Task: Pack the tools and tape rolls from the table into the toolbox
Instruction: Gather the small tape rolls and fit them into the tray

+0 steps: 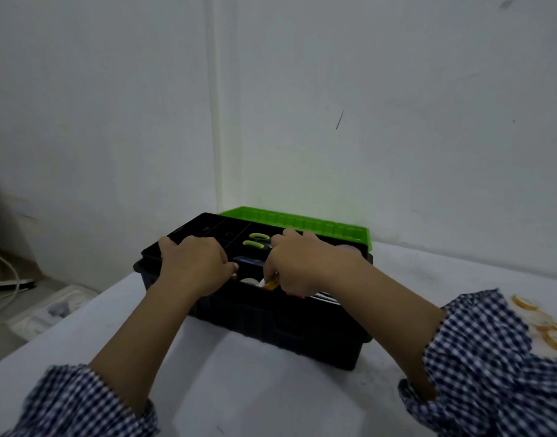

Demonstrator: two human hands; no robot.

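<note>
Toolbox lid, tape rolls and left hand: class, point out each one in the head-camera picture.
Toolbox lid (302,220): head view, on its green ribbed inside.
Tape rolls (524,303): head view, on the farthest roll near the right edge.
Left hand (195,263): head view, on the back of the hand.

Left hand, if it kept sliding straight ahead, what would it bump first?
Probably the green loop handles lying in the black tray that the left hand holds, though depth is unclear.
</note>
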